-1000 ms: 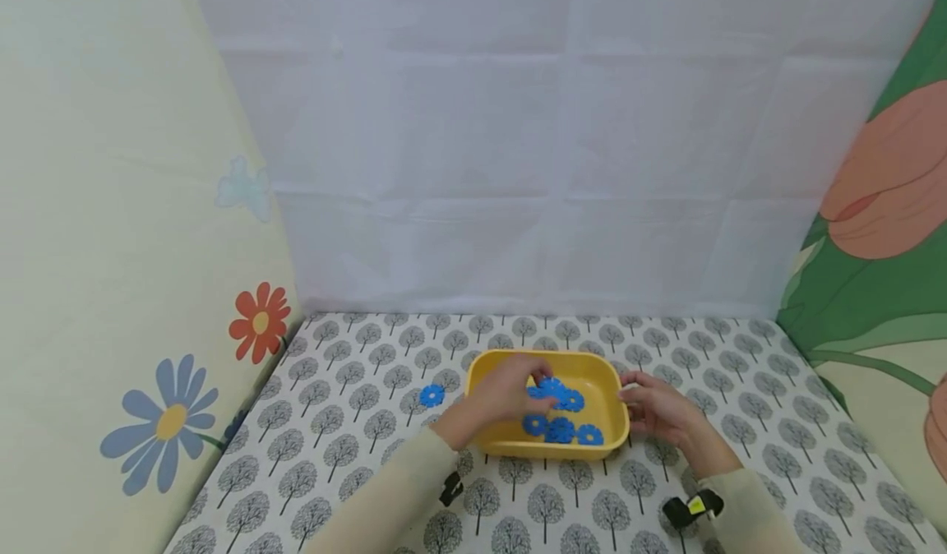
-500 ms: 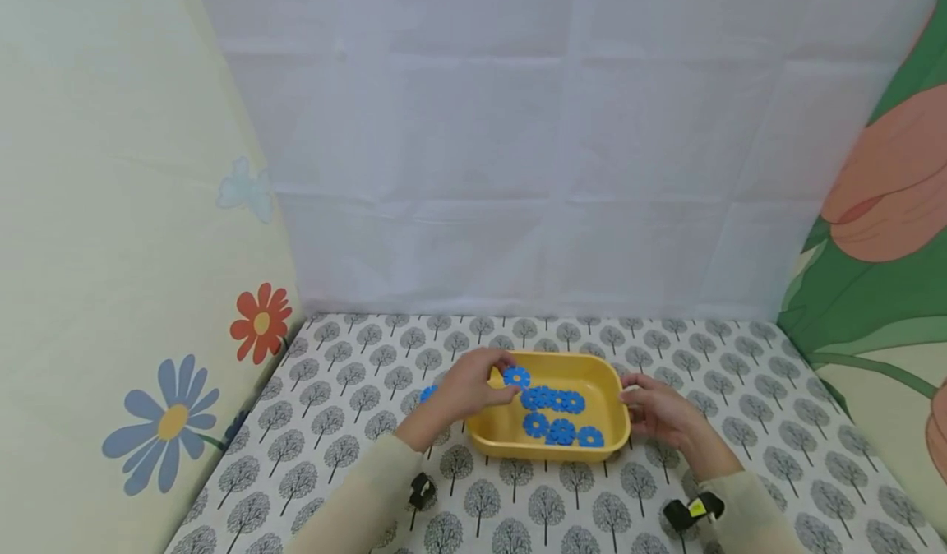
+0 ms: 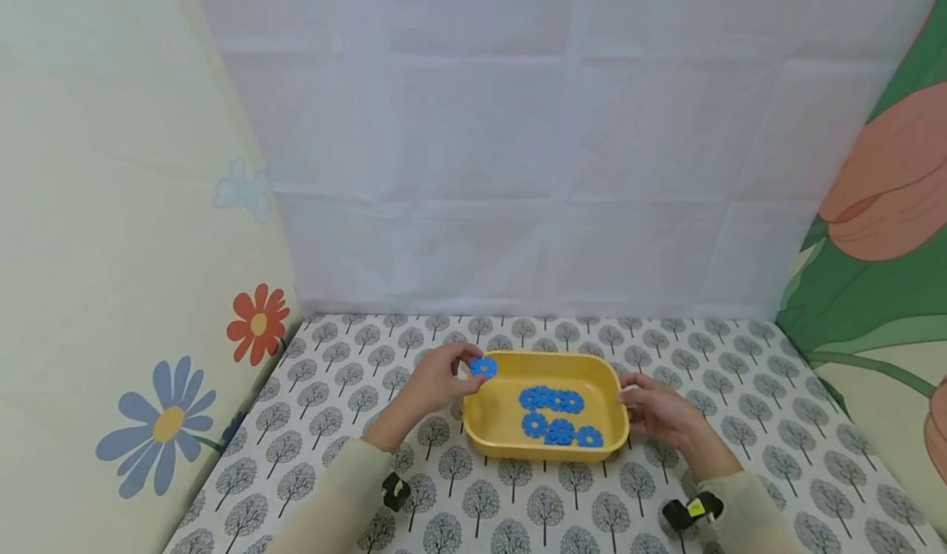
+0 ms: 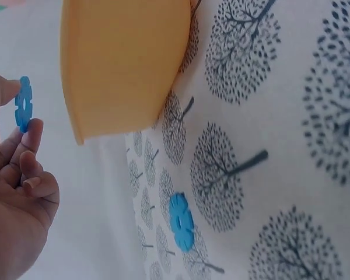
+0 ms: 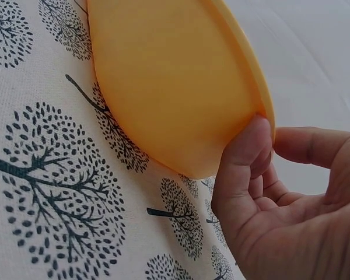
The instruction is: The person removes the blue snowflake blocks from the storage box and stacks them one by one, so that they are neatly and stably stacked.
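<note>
A blue flower-shaped plastic disc (image 3: 484, 367) is pinched between the thumb and fingers of my left hand (image 3: 438, 380), over the left rim of a yellow tub (image 3: 496, 447). The left wrist view shows that disc (image 4: 24, 104) edge-on at the fingertips. Several more blue discs (image 3: 560, 431) lie inside the tub, toward its middle and right. My right hand (image 3: 662, 410) grips the tub's right rim; in the right wrist view its thumb and curled fingers pinch the yellow edge (image 5: 245, 46).
A loose blue disc (image 4: 181, 221) lies on the tablecloth (image 4: 280, 175) left of the tub, hidden behind my left hand in the head view. A white cloth (image 3: 533, 143) hangs behind the table, with flower-printed panels (image 3: 170, 250) at the sides.
My left hand has lifted a blue disc out of the pile in the tub and carried it left to the tub's rim. My right hand has stayed on the right rim.
</note>
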Tool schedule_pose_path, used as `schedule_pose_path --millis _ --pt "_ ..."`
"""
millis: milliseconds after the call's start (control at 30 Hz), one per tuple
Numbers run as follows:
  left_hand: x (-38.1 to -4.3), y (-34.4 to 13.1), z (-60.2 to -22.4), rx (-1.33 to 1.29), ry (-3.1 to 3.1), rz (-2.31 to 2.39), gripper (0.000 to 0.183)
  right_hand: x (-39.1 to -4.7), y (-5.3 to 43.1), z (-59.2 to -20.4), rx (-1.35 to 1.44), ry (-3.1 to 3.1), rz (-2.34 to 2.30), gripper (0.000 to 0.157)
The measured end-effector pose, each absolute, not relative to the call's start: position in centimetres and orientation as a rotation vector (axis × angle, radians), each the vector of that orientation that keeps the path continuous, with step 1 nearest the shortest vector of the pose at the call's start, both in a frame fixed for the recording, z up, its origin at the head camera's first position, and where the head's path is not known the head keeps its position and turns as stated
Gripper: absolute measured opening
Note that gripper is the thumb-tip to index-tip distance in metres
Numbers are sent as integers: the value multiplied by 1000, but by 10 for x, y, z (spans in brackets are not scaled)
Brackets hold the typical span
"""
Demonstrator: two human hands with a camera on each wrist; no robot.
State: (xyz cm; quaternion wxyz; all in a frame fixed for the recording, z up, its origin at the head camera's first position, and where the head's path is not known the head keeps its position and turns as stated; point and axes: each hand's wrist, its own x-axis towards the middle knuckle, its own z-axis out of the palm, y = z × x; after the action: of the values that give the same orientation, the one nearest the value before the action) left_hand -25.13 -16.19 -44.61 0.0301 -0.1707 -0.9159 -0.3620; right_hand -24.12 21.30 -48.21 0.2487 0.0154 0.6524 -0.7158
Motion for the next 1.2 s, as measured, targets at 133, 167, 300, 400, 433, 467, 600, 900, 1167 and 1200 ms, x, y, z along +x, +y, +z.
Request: schedule_pose_path --millis 133,167,300,400,433,467,600,900,1167,1200 --pt "-252 -174 -447 -449 -2823 -1163 30 -241 214 -482 30 1775 -1950 13" --pt "-252 -177 -447 -433 -2825 -1170 30 -241 215 -482 22 1774 -1949 14" --pt "-251 -190 -450 -387 -2833 -1189 32 -240 216 -481 7 1767 -1948 14" --pt "-251 -197 -452 -348 -2840 -1190 34 -240 215 -480 7 1766 -1946 15" --pt "-251 -199 -453 -329 -2844 -1186 34 -240 215 -480 7 1768 -1945 15" --pt "-251 -202 -454 -312 -2847 -1180 34 -240 215 -480 9 1771 -1945 15" --pt "-252 -209 -458 -243 -2851 -1190 34 -240 214 -480 8 1775 -1942 16" --pt "-254 -224 -470 -218 -2861 -1214 35 -240 215 -480 4 1766 -1944 18" --pt "-255 -231 -482 -169 -2929 -1174 32 -240 214 -481 -5 1775 -1936 21" --pt "-255 -232 -484 -161 -2939 -1163 32 -240 214 -481 -1 1776 -1935 21"
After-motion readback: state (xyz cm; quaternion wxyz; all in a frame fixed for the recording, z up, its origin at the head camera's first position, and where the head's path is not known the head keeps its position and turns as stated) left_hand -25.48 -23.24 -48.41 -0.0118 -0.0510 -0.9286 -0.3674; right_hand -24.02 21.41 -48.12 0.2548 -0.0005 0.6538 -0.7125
